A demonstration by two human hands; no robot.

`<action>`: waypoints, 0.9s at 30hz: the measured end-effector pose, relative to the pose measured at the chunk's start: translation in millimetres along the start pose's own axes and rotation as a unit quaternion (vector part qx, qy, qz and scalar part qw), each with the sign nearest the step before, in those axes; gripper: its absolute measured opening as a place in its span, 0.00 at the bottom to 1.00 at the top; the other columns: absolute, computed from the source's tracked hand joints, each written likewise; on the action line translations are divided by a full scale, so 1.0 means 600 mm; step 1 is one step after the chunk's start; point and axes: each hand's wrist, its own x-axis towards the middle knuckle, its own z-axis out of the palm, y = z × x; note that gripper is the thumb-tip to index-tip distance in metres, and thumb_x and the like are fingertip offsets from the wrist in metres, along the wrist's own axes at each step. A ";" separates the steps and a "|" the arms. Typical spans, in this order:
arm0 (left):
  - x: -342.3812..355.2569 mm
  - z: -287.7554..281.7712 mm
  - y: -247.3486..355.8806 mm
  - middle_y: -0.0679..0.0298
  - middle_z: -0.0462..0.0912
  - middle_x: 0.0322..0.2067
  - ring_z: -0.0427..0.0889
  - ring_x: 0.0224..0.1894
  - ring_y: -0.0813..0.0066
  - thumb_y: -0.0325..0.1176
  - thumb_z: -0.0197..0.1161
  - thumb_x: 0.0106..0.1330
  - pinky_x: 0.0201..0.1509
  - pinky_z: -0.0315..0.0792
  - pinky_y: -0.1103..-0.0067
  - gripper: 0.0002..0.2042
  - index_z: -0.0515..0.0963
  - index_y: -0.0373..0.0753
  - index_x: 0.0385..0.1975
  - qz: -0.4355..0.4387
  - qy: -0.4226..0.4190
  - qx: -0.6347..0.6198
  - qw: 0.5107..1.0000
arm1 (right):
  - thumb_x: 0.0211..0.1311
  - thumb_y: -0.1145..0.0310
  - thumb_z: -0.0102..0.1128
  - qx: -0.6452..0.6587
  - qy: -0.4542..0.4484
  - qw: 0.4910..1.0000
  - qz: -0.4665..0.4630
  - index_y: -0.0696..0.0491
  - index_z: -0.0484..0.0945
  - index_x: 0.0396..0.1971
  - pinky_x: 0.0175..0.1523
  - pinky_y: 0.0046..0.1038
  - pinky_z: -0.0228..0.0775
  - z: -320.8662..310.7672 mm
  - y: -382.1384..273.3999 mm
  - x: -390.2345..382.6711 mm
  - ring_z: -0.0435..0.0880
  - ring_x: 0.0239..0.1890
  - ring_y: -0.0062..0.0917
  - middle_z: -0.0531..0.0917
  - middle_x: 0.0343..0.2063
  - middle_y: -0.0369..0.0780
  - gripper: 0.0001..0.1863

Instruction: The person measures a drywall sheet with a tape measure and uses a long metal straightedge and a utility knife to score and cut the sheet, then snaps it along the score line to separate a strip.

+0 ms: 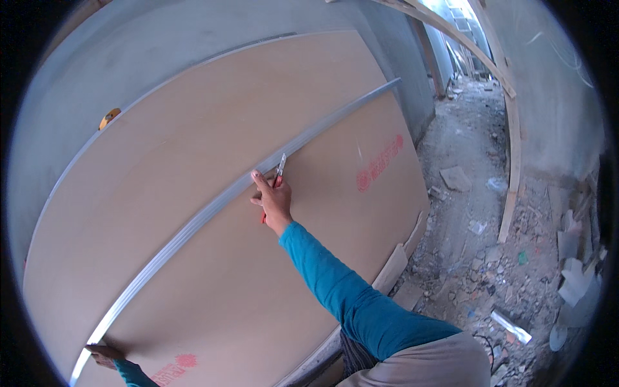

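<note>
A long silvery metal profile lies slantwise across a large tan drywall sheet, which leans against the wall. At the profile's lower left end, my left hand grips it, fingers around its edge. Farther up, my right hand is closed on a red-handled utility knife, its blade out and pointing up beside the profile. A finger of that hand touches the profile's lower edge. Red printed marks show on the sheet's right part.
A yellow tape measure sits on the sheet's upper left edge. Rubble covers the floor at the right. Wooden planks stand and slant by the passage. Board scraps lie along the sheet's lower right edge.
</note>
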 end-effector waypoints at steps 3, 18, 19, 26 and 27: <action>0.040 -0.002 -0.018 0.44 0.82 0.49 0.78 0.54 0.44 0.63 0.37 0.74 0.59 0.67 0.54 0.37 0.79 0.31 0.51 0.051 0.038 0.066 0.996 | 0.58 0.56 0.75 0.010 0.001 1.000 0.002 0.46 0.66 0.20 0.31 0.32 0.84 0.017 -0.007 -0.013 0.74 0.27 0.17 0.73 0.25 0.32 0.23; 0.048 0.012 -0.039 0.47 0.80 0.54 0.76 0.57 0.49 0.63 0.35 0.74 0.63 0.66 0.59 0.37 0.78 0.33 0.55 0.008 0.016 -0.015 1.000 | 0.58 0.57 0.75 0.020 -0.002 1.000 -0.010 0.47 0.67 0.25 0.26 0.27 0.81 0.010 0.009 -0.012 0.74 0.22 0.16 0.73 0.25 0.32 0.21; 0.051 0.011 -0.040 0.48 0.80 0.53 0.76 0.55 0.48 0.63 0.33 0.75 0.62 0.65 0.58 0.37 0.79 0.33 0.54 0.021 0.023 -0.001 1.000 | 0.58 0.57 0.75 0.017 -0.001 1.000 -0.012 0.47 0.67 0.25 0.26 0.27 0.81 0.011 0.006 -0.014 0.74 0.22 0.16 0.73 0.25 0.32 0.21; 0.013 0.043 -0.061 0.51 0.82 0.52 0.77 0.55 0.48 0.64 0.33 0.75 0.60 0.68 0.58 0.37 0.79 0.36 0.55 0.045 0.031 0.034 0.998 | 0.60 0.56 0.73 -0.017 0.008 0.999 -0.031 0.47 0.67 0.25 0.28 0.28 0.80 -0.012 -0.001 0.005 0.74 0.23 0.16 0.72 0.24 0.31 0.21; 0.019 0.039 -0.073 0.53 0.81 0.52 0.77 0.55 0.49 0.59 0.38 0.76 0.60 0.69 0.59 0.32 0.77 0.37 0.56 0.023 0.019 0.021 0.999 | 0.59 0.56 0.74 -0.022 0.006 0.999 -0.035 0.47 0.67 0.25 0.27 0.28 0.80 -0.005 0.011 0.001 0.74 0.23 0.15 0.72 0.24 0.30 0.21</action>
